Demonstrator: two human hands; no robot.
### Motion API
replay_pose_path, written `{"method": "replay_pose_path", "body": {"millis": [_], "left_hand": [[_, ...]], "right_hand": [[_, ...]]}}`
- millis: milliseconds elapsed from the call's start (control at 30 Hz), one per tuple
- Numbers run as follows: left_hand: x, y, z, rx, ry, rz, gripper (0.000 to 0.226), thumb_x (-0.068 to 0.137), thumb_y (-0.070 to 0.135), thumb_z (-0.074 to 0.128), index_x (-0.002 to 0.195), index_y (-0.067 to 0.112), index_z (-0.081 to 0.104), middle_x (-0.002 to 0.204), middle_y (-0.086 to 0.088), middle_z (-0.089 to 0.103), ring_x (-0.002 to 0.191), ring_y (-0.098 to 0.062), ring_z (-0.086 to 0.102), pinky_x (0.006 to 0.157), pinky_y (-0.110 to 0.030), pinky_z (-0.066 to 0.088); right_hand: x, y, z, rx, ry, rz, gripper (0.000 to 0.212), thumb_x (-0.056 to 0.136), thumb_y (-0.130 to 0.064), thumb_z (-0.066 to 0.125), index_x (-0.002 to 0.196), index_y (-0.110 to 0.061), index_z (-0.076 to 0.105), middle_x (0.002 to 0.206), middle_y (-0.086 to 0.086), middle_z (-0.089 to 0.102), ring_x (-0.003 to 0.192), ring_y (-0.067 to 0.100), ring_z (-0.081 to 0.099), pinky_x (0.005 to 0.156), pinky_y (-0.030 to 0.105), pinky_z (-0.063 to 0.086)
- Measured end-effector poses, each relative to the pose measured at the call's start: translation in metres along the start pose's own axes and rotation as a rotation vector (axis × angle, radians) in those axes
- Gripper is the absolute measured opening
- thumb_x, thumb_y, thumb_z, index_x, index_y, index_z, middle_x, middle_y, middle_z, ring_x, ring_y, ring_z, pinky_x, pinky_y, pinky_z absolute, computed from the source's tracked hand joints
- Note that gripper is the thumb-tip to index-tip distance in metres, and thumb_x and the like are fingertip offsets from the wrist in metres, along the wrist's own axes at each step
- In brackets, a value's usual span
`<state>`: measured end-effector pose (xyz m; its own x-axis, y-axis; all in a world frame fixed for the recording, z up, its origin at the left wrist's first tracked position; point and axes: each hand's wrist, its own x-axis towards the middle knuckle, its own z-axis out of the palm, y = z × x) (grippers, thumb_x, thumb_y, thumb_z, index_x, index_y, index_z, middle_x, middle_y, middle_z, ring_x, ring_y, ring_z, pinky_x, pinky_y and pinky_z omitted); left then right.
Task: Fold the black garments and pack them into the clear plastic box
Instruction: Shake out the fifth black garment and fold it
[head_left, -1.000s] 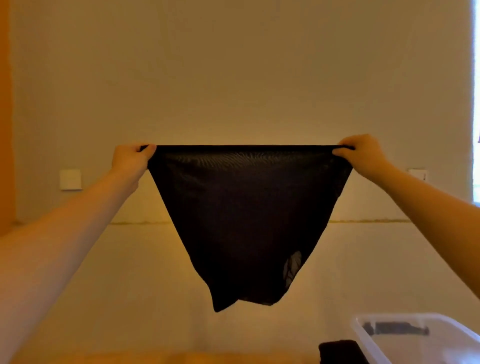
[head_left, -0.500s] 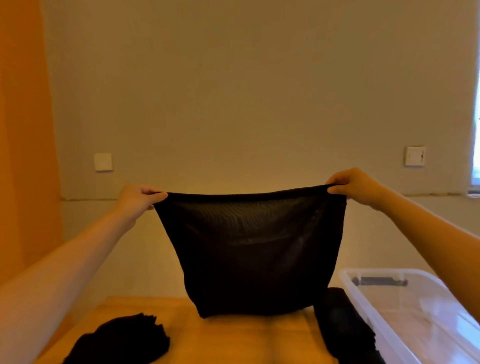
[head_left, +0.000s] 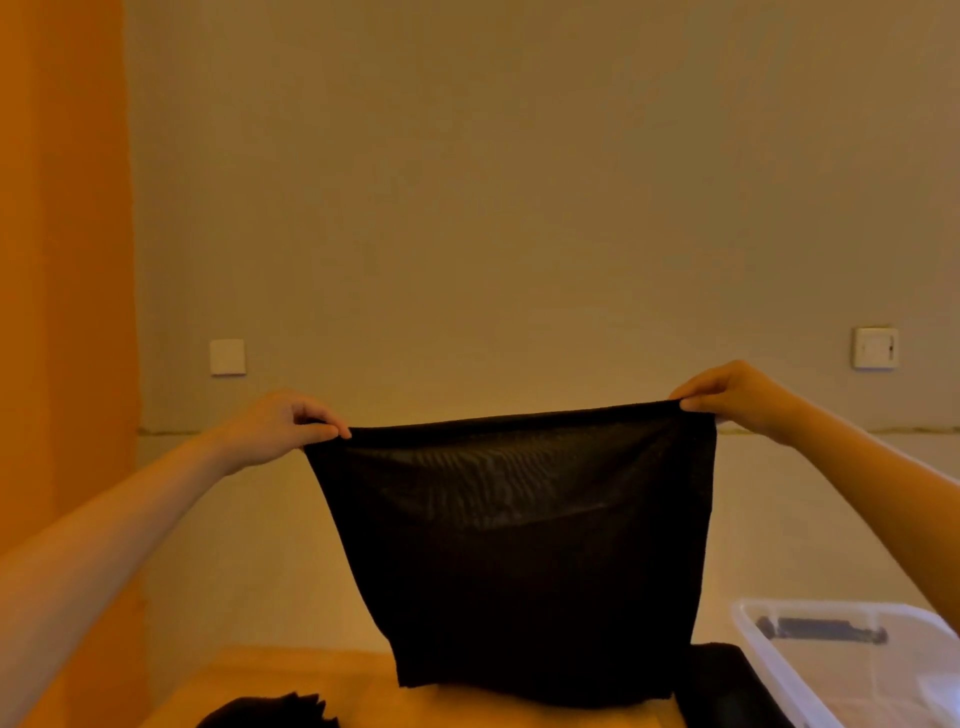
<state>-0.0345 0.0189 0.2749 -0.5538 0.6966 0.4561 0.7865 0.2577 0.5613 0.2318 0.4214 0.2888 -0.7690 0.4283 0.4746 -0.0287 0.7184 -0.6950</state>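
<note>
black garment hangs stretched between your hands above the worktop. your left hand pinches its top left corner, your right hand the top right, fingers curled on the hem. its lower edge hangs just beside the clear plastic box.

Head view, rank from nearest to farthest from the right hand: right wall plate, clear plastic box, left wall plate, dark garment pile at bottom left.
From the right hand:
1. Right wall plate, on the wall just up and right of it.
2. Clear plastic box, below it at the table's right.
3. Left wall plate, across the wall on the left.
4. Dark garment pile, bottom left on the table.
</note>
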Motion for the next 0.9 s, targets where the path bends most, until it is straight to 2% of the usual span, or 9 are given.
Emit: {"method": "replay_pose_path", "body": {"millis": [100, 200, 300, 400, 500, 600, 700, 767, 900], "left_hand": [[0.002, -0.003, -0.01, 0.104, -0.04, 0.023, 0.044, 0.088, 0.009, 0.061, 0.07, 0.048, 0.072, 0.08, 0.01, 0.069, 0.078, 0.001, 0.06, 0.073, -0.019, 0.043], [0.004, -0.005, -0.011, 0.118, -0.104, 0.023, 0.034, 0.09, 0.011, 0.059, 0.083, 0.041, 0.073, 0.085, -0.003, 0.067, 0.069, -0.003, 0.058, 0.063, -0.017, 0.045], [0.006, -0.008, -0.007, 0.254, -0.281, 0.008, 0.027, 0.093, 0.01, 0.054, 0.091, 0.03, 0.072, 0.08, 0.003, 0.065, 0.063, 0.0, 0.055, 0.059, -0.015, 0.043], [0.007, -0.014, -0.004, 0.438, -0.461, -0.065, 0.024, 0.095, 0.012, 0.052, 0.077, 0.021, 0.064, 0.07, 0.005, 0.056, 0.057, 0.002, 0.05, 0.061, -0.015, 0.042], [0.006, -0.024, -0.004, 0.559, -0.529, -0.13, 0.023, 0.094, 0.018, 0.056, 0.071, 0.016, 0.059, 0.068, 0.003, 0.054, 0.056, 0.002, 0.052, 0.062, -0.014, 0.044], [0.008, -0.027, -0.003, 0.677, -0.521, -0.171, 0.019, 0.092, 0.024, 0.058, 0.083, 0.009, 0.066, 0.074, 0.002, 0.059, 0.061, -0.001, 0.053, 0.061, -0.014, 0.044], [0.014, -0.024, -0.002, 0.822, -0.504, -0.18, 0.028, 0.093, 0.03, 0.057, 0.068, 0.017, 0.054, 0.071, -0.001, 0.051, 0.057, -0.009, 0.043, 0.056, -0.018, 0.036], [0.018, -0.022, -0.002, 0.906, -0.466, -0.171, 0.033, 0.093, 0.035, 0.054, 0.067, 0.016, 0.05, 0.072, -0.004, 0.051, 0.057, -0.014, 0.041, 0.057, -0.021, 0.035], [0.026, -0.016, -0.01, 0.984, -0.121, -0.07, 0.026, 0.094, 0.032, 0.052, 0.08, 0.014, 0.064, 0.078, -0.002, 0.061, 0.068, -0.015, 0.056, 0.061, -0.024, 0.041]], "right_hand": [[0.008, -0.001, 0.002, 0.014, 0.022, -0.028, 0.023, 0.086, 0.004, 0.057, 0.085, -0.015, 0.07, 0.079, -0.001, 0.069, 0.068, 0.009, 0.065, 0.056, 0.014, 0.053], [0.014, -0.002, 0.009, 0.053, 0.016, -0.042, 0.021, 0.088, 0.002, 0.055, 0.09, -0.013, 0.069, 0.087, 0.003, 0.069, 0.078, 0.014, 0.065, 0.057, 0.015, 0.053], [0.019, -0.001, 0.013, 0.063, -0.018, -0.027, 0.02, 0.091, -0.001, 0.051, 0.087, -0.011, 0.068, 0.088, 0.005, 0.067, 0.083, 0.017, 0.062, 0.062, 0.016, 0.055], [0.024, 0.003, 0.009, 0.008, -0.072, -0.003, 0.02, 0.092, -0.001, 0.05, 0.087, -0.011, 0.067, 0.091, 0.007, 0.066, 0.087, 0.018, 0.061, 0.074, 0.023, 0.054], [0.025, 0.006, 0.001, -0.245, -0.162, -0.01, 0.023, 0.09, -0.001, 0.054, 0.081, -0.016, 0.068, 0.084, 0.004, 0.066, 0.08, 0.016, 0.058, 0.077, 0.025, 0.047], [0.026, 0.004, -0.001, -0.592, -0.259, -0.019, 0.03, 0.09, -0.005, 0.056, 0.07, -0.026, 0.063, 0.074, -0.002, 0.062, 0.074, 0.011, 0.056, 0.076, 0.023, 0.04], [0.029, 0.0, 0.003, -0.87, -0.292, -0.029, 0.027, 0.095, -0.014, 0.05, 0.071, -0.026, 0.057, 0.073, -0.009, 0.056, 0.071, 0.007, 0.051, 0.075, 0.021, 0.037], [0.029, -0.003, 0.005, -0.951, -0.294, -0.035, 0.023, 0.097, -0.02, 0.047, 0.075, -0.024, 0.054, 0.072, -0.011, 0.051, 0.071, 0.008, 0.048, 0.074, 0.022, 0.038], [0.023, -0.012, 0.006, -0.97, -0.275, -0.093, 0.034, 0.092, -0.032, 0.054, 0.061, -0.023, 0.046, 0.066, -0.008, 0.047, 0.065, 0.008, 0.045, 0.058, 0.018, 0.034]]}}
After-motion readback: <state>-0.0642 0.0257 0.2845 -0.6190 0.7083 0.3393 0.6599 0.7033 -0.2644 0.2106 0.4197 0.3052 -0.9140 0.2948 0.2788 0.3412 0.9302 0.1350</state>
